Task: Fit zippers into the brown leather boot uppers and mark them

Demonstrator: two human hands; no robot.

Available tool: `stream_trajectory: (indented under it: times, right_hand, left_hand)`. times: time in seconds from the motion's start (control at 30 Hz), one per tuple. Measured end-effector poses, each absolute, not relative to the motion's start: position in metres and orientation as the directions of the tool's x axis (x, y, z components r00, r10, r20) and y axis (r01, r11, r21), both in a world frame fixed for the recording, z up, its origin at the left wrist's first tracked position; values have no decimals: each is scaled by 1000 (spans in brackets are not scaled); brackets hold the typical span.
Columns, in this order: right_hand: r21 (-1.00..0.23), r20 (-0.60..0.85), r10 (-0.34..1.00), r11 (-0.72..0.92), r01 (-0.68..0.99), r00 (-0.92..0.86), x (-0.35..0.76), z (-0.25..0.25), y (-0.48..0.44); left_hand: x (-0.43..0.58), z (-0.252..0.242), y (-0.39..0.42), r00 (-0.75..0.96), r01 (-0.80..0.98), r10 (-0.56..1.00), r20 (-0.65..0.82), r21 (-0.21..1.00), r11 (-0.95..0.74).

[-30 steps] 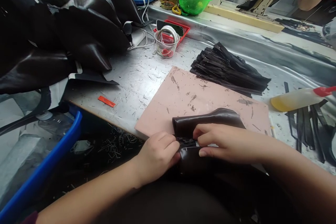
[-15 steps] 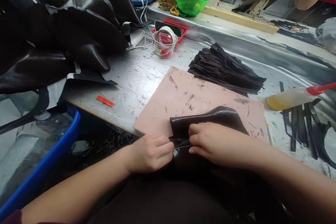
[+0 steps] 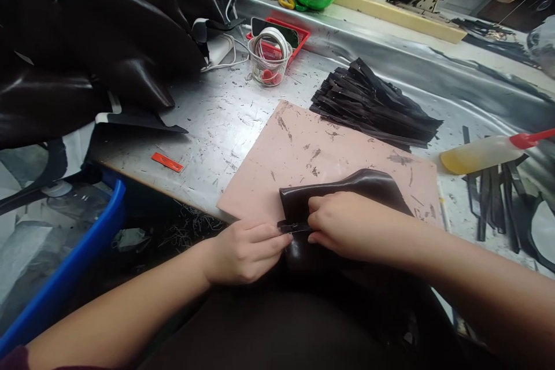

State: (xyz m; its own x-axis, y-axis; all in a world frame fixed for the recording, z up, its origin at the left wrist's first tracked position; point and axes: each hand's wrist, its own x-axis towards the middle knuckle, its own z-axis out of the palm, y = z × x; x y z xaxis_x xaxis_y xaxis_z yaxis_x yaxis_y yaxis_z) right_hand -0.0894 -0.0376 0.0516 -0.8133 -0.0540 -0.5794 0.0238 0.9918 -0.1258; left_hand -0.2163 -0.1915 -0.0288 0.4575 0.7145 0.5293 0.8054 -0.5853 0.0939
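A dark brown, glossy leather piece lies folded over the near edge of a pink board and hangs down toward my lap. My left hand pinches the left end of a narrow dark strip or seam edge at the piece. Close on its right, my right hand has its fingers closed on the leather, thumb below. Between the two hands a short stretch of the dark edge shows. The fingertips partly hide what they grip.
Behind the board lies a pile of black strips. A glue bottle rests at right, a clear cup and red basket at the back. Large leather pieces fill the left, above a blue bin. Another person's arm shows top right.
The view has shifted slightly, so the table items sit higher in the picture. My hands stay at the leather, with more of the dark edge showing between them.
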Motion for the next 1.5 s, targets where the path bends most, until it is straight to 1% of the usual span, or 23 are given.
stream_trajectory:
  times: [0.13, 0.23, 0.37, 0.43, 0.6, 0.7, 0.83, 1.07, 1.2, 1.27, 1.43, 1.5]
  right_hand:
    - [-120, -574, -35, 992, 42, -818, -89, 52, -38]
    - [-112, -554, 24, 988, 103, -832, -84, 54, -34]
    - [-229, -526, 26, 958, 171, -850, -76, 59, -26]
    - [-246, -521, 33, 951, 187, -853, -77, 61, -23]
    - [-122, -543, 127, 966, 227, -830, -89, 55, -24]
    - [-68, -544, 119, 980, 185, -831, -93, 49, -25]
    - [-72, -557, 84, 986, 149, -826, -91, 47, -25]
    - [-86, -567, 80, 984, 156, -820, -89, 50, -24]
    - [-91, -572, 78, 983, 157, -816, -88, 52, -22]
    - [-91, -574, 74, 984, 153, -816, -89, 51, -23]
    - [-74, -565, 73, 987, 139, -821, -93, 48, -24]
    - [-40, -556, 99, 989, 146, -825, -90, 50, -22]
  left_hand:
    - [-210, -22, -192, 461, 820, 756, 465, 103, -563]
    - [-202, -20, -196, 423, 856, 777, 465, 75, -511]
    - [-196, -22, -199, 356, 889, 790, 500, 78, -450]
    - [-194, -21, -198, 324, 901, 803, 500, 95, -423]
    - [-192, -16, -194, 299, 929, 865, 403, 86, -361]
    - [-189, -16, -192, 286, 940, 871, 400, 60, -336]
    - [-187, -19, -189, 275, 948, 854, 442, 22, -317]
    - [-184, -20, -193, 303, 944, 853, 426, -10, -330]
    - [-181, -21, -196, 325, 932, 839, 436, 2, -362]
    - [-181, -21, -197, 331, 930, 846, 417, 4, -366]
    - [-183, -21, -194, 348, 932, 883, 314, -20, -361]
    - [-184, -20, -193, 361, 928, 891, 274, -17, -371]
